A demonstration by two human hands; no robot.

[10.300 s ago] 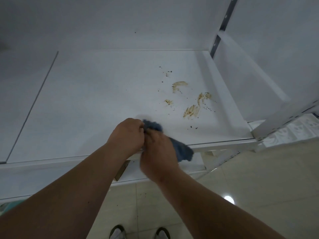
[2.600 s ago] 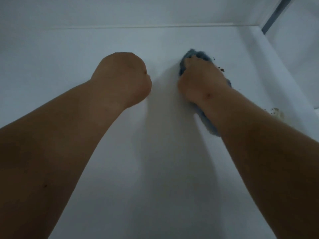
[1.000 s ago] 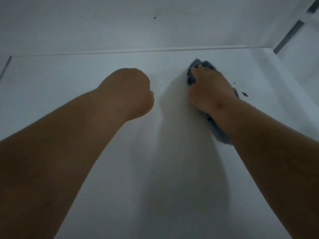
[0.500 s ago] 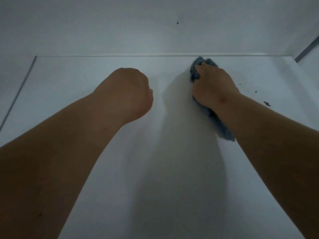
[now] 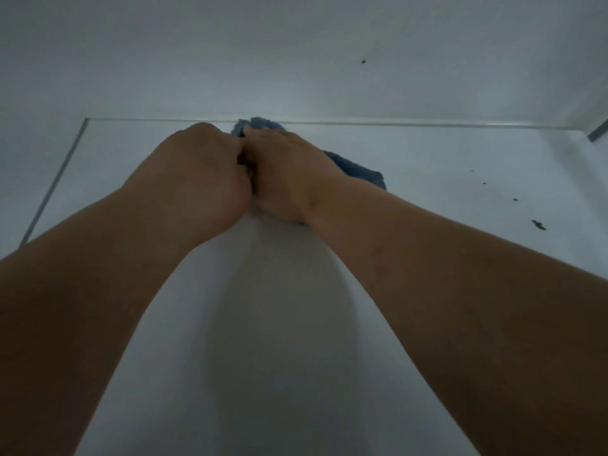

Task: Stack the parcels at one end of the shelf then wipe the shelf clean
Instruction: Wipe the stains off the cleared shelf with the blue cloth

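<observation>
White shelf (image 5: 138, 166), dim light, seen from above and close. Far left, a thin grey seam (image 5: 56, 179) runs diagonally along the shelf's left edge. Next, the left hand (image 5: 197, 172) reaches in near the back edge, knuckles up, fingers curled under into a fist shape; its fingertips are hidden, so cannot tell if it pinches the cloth or holds nothing. It sits pressed right against the right hand (image 5: 283, 172), the two touching side by side. The right hand lies on top of the blue cloth (image 5: 355, 169), fingers bent down over it, pressing it to the shelf. The cloth pokes out ahead of the fingers, touching the back edge of the shelf, and trails out to the right beside the right wrist. Both forearms are bare and cast a wide shadow on the shelf between them. Further right, a few dark crumbs (image 5: 538, 224) lie scattered on the shelf, well apart from the cloth. One dark speck (image 5: 363, 61) is on the back wall (image 5: 296, 54). No parcels in view.
</observation>
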